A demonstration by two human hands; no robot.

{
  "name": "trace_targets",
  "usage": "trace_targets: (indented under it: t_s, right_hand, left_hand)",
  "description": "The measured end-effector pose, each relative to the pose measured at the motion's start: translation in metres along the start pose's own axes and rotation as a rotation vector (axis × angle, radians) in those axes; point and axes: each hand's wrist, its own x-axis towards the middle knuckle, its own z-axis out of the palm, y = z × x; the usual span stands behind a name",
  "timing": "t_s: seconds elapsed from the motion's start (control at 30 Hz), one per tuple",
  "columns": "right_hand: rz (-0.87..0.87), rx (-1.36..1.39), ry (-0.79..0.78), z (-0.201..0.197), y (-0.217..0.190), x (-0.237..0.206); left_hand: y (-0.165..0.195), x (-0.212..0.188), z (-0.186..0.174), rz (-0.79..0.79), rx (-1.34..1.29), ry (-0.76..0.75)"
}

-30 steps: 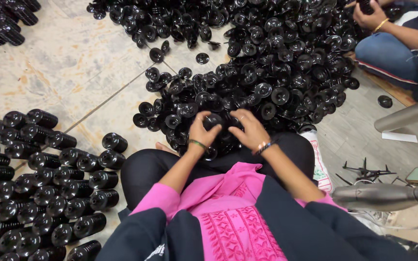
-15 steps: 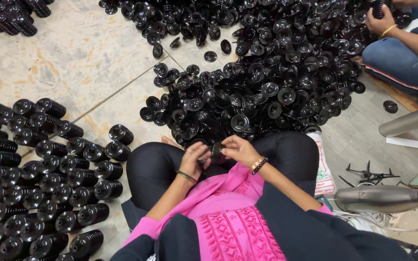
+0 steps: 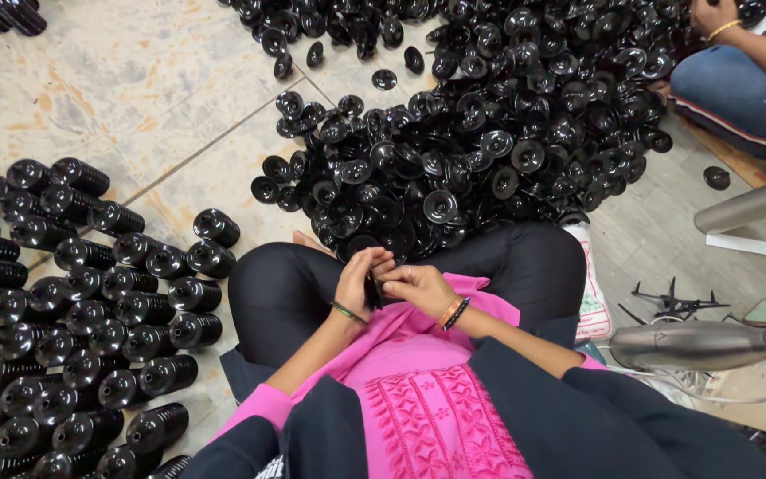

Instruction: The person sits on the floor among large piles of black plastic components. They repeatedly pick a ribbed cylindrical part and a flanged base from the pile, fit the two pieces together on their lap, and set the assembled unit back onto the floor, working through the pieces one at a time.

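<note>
Left hand (image 3: 361,282): fingers curled around a small black part (image 3: 372,289), held over the lap just beside the right hand. Right hand (image 3: 418,286): fingers pinched together at the same part, touching it from the other side. Pile of loose black discs (image 3: 472,151): on the tiled floor (image 3: 135,89), directly ahead of the crossed legs. Stacked black cylinders (image 3: 64,302): lying in rows on the floor to the left. Metal tubes (image 3: 711,341): on the floor to the right. Second person (image 3: 746,62): seated at the pile's far right edge, hand on the discs.
</note>
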Motion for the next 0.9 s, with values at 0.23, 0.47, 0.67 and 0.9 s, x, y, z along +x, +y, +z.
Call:
trace_targets:
  t_s: [0.23, 0.47, 0.67, 0.9]
  right_hand:
    - [-0.06, -0.002, -0.009, -0.012, 0.024, 0.014]
    - [-0.253, -0.49, 0.236, -0.058, -0.006, 0.08]
    - [-0.597, -1.348, 0.551, -0.1, -0.051, 0.173]
    - [-0.381, -0.814, 0.578, -0.089, -0.056, 0.12]
  left_hand:
    - [-0.002, 0.005, 0.017, 0.031, 0.184, 0.132]
    - [0.022, -0.003, 0.004, -0.16, 0.289, 0.18]
    - [0.024, 0.011, -0.015, -0.3, -0.066, 0.127]
    - [0.046, 0.003, -0.013, -0.254, -0.273, 0.14]
